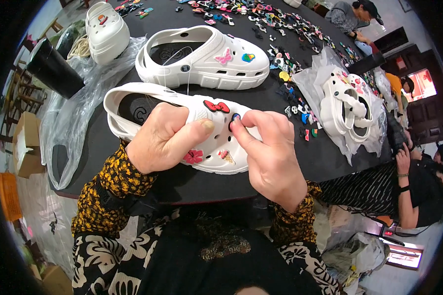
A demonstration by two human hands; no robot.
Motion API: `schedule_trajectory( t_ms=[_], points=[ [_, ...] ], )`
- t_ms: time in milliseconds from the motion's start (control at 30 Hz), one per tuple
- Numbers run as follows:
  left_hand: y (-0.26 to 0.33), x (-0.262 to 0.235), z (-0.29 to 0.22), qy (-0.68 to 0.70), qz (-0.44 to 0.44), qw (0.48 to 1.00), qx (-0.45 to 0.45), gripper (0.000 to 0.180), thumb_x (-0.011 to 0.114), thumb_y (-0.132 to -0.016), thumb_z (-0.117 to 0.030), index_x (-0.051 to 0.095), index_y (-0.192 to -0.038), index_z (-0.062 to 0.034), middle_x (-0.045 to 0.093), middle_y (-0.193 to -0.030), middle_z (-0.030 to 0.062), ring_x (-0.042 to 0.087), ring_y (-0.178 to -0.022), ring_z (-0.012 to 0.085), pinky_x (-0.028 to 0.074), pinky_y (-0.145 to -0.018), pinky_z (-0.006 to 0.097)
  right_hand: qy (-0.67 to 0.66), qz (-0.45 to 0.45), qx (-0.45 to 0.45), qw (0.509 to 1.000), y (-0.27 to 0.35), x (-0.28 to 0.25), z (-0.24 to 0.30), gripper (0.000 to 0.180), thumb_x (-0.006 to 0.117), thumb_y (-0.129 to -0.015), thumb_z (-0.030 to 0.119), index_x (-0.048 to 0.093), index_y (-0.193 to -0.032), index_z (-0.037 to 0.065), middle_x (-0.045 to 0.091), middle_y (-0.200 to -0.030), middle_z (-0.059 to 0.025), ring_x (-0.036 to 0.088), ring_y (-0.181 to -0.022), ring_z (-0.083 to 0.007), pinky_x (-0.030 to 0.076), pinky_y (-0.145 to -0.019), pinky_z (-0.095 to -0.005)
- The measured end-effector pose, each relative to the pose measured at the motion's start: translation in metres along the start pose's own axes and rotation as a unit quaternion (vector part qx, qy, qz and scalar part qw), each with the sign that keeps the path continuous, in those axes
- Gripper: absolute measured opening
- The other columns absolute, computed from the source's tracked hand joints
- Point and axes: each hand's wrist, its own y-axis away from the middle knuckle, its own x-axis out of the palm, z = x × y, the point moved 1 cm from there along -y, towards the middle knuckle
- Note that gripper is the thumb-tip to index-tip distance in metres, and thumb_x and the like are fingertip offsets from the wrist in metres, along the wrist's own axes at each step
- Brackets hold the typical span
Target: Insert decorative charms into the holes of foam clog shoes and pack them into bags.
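My left hand (167, 135) is closed round the near white clog (216, 140), its thumb lying across the top and its other fingers curled at the foot opening. Thumb and forefinger of my right hand (275, 152) pinch a small dark blue shoe charm (235, 118) at one of the clog's holes; whether it is seated cannot be seen. A red bow charm (216, 106), a pink flower charm (193, 156) and an ice cream cone charm (226, 156) sit on the same clog. Just behind lies a second white clog (202, 59), carrying a pink butterfly charm (224, 56) and a colourful one.
Loose charms (261, 14) are strewn over the far side of the black table (182, 189). White clogs (337, 105) rest on plastic at right; another clog (106, 34) stands at left by a black cup (54, 69) and a plastic bag (74, 128). Other people sit along the right.
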Motion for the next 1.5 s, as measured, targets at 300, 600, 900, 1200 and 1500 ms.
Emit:
schedule_trajectory(
  t_ms=[300, 600, 900, 1200, 1500],
  points=[
    [-0.004, -0.004, -0.009, -0.029, -0.015, 0.993, -0.116, 0.031, 0.049, -0.094, -0.022, 0.062, -0.087, 0.0049, 0.06, -0.067, 0.0066, 0.052, -0.062, 0.0103, 0.044, -0.059, 0.027, -0.099, -0.078, 0.06, 0.99, 0.009, 0.001, -0.016, 0.036, 0.056, -0.071, -0.006, 0.066, -0.103, 0.005, 0.058, -0.1, -0.0083, 0.052, -0.095, -0.0244, 0.039, -0.083, -0.0353],
    [-0.006, -0.003, -0.015, -0.085, -0.023, 0.989, -0.122, 0.032, 0.051, -0.093, -0.024, 0.062, -0.084, 0.0049, 0.059, -0.064, 0.0054, 0.05, -0.059, 0.0085, 0.042, -0.054, 0.026, -0.179, -0.162, 0.147, 0.959, 0.02, 0.002, -0.025, 0.03, 0.055, -0.076, -0.008, 0.065, -0.103, 0.003, 0.06, -0.098, -0.0107, 0.056, -0.091, -0.0266, 0.044, -0.082, -0.0342],
    [-0.004, 0.003, -0.01, -0.176, -0.085, 0.977, -0.086, 0.024, 0.054, -0.092, -0.018, 0.061, -0.091, 0.0048, 0.059, -0.063, 0.0076, 0.052, -0.059, 0.0088, 0.043, -0.055, 0.025, -0.117, -0.147, 0.131, 0.973, 0.022, -0.027, -0.037, 0.027, 0.058, -0.076, -0.003, 0.065, -0.101, 0.003, 0.058, -0.097, -0.0112, 0.056, -0.091, -0.0277, 0.043, -0.081, -0.0357],
    [-0.007, -0.004, -0.02, -0.213, -0.092, 0.971, -0.056, 0.021, 0.056, -0.09, -0.01, 0.056, -0.104, 0.0065, 0.063, -0.078, 0.0128, 0.06, -0.069, 0.0151, 0.048, -0.066, 0.027, -0.052, -0.22, 0.148, 0.963, 0.037, -0.09, -0.052, 0.02, 0.055, -0.083, -0.001, 0.064, -0.101, -0.001, 0.059, -0.094, -0.0129, 0.059, -0.081, -0.0239, 0.047, -0.071, -0.0293],
    [-0.05, -0.042, -0.03, -0.343, -0.175, 0.921, 0.054, 0.021, 0.051, -0.092, -0.011, 0.059, -0.104, 0.0049, 0.062, -0.09, 0.006, 0.056, -0.084, 0.0109, 0.044, -0.078, 0.025, -0.006, -0.269, 0.14, 0.953, 0.045, -0.128, -0.062, 0.018, 0.055, -0.085, -0.002, 0.064, -0.1, -0.002, 0.063, -0.092, -0.0123, 0.06, -0.086, -0.0212, 0.046, -0.077, -0.0267]
  ],
)
